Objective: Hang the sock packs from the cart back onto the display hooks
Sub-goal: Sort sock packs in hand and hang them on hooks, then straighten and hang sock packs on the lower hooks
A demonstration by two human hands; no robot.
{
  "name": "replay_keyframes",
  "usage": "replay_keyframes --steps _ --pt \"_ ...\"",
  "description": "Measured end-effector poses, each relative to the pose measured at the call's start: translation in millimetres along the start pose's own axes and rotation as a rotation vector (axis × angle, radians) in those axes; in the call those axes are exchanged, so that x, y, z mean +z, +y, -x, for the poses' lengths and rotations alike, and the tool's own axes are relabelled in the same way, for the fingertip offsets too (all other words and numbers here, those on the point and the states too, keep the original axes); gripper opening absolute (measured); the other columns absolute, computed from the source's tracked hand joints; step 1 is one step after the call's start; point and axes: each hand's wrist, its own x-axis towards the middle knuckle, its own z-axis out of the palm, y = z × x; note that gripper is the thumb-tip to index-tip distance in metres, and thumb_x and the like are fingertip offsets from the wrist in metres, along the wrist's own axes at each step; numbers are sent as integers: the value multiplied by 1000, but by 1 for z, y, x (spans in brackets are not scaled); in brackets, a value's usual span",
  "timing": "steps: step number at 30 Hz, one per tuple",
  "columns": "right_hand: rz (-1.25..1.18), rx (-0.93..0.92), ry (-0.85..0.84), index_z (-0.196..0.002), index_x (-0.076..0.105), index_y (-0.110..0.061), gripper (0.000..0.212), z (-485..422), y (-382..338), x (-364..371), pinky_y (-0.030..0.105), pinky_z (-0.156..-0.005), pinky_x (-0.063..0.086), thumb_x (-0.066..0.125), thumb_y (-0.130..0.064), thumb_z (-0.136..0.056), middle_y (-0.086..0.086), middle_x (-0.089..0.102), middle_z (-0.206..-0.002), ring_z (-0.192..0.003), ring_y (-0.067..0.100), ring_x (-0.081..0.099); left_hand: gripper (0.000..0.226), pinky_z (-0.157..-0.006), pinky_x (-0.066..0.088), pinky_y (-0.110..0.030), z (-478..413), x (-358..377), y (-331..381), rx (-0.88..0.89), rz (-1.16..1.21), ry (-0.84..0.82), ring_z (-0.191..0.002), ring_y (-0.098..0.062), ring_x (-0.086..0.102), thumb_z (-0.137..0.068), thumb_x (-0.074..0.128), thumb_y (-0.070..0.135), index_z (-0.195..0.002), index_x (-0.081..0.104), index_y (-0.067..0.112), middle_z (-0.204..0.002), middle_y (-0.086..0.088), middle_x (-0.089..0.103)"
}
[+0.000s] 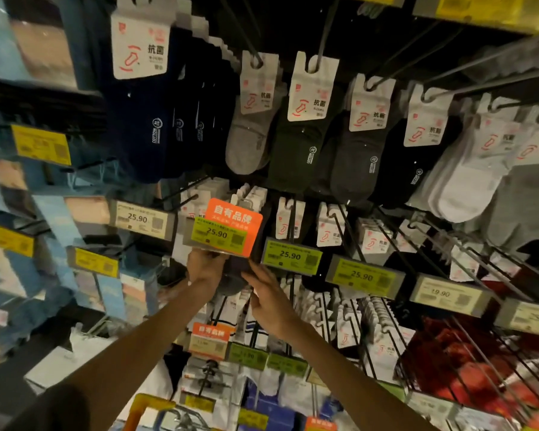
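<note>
While both hands are raised to the centre of the frame, a dark sock pack sits between them, just under the orange price tag. The left hand curls its fingers at the tag's lower edge; I cannot tell if they pinch the pack or the tag. The right hand lays straight fingers on the pack's side. I judge the hanging is under way: next, the pack's hole must meet the hook tip, which is hidden behind the tag.

Shop, price tags, hooked sock packs
</note>
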Motion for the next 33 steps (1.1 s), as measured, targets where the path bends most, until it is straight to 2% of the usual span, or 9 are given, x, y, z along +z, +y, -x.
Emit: replay_keyframes --steps 3,8,11,15,17,21,26,31,33 --pt "-105 61 61 -142 49 -13 51 33 9 10 0 -109 -2 45 3 -94 -2 25 -159 -148 9 13 38 -91 54 -48 36 -10 -20 78 7 62 -106 -35 63 -81 80 11 -111 57 10 -109 -19 68" --pt "-238 194 73 -129 61 -6 39 88 12 16 20 -114 23 48 3 -93 11 47 -145 -139 24 37 38 -63 50 -23 94 -18 -54 136 -17 -8 -74 -17 61 -87 66 -3 -87 52 33 -86 4 61" --pt "-309 231 65 -122 64 0 32 125 7 24 38 -114 33 49 3 -95 17 53 -135 -132 31 45 28 -66 45 -12 132 -14 -73 231 -141 -122 -78 -11 60 -82 57 -17 -88 62 11 -86 -3 62" --pt "-351 302 36 -121 62 5 37 183 3 40 35 -103 41 48 12 -88 23 55 -126 -117 26 52 19 -66 46 -16 188 4 -112 321 -142 -144 -67 -16 58 -81 59 -17 -80 66 1 -78 -10 65" --pt "-364 350 3 -119 62 5 32 219 10 51 39 -95 44 50 9 -90 24 57 -120 -109 27 54 20 -57 40 -5 218 16 -139 255 -210 -231 -59 0 57 -81 66 -10 -82 70 9 -74 4 65" --pt "-357 456 -195 -106 66 11 25 295 34 91 47 -95 41 54 13 -84 32 63 -112 -109 46 58 30 -52 35 -13 270 28 -213 71 -372 -381 -53 1 54 -81 69 7 -66 57 30 -55 14 55" --pt "-376 678 -617 -118 63 7 32 410 90 161 47 -93 46 51 -1 -89 28 64 -117 -111 39 59 22 -57 40 -30 346 49 -325 -213 -466 -453 -63 -20 54 -91 60 -3 -75 65 12 -66 -2 57" --pt "-411 830 -898 -137 52 -6 41 517 135 231 40 -103 42 53 -17 -98 17 55 -138 -126 31 52 29 -52 37 -12 415 71 -422 -407 -595 -596 -60 -15 46 -83 52 -21 -83 60 7 -66 -2 53" --pt "-438 862 -901 -136 52 -6 42 544 146 254 44 -101 44 55 -15 -95 20 57 -134 -122 34 55 20 -70 46 -29 435 75 -454 -491 -672 -603 -74 -23 54 -82 60 -12 -88 66 7 -79 -10 60"
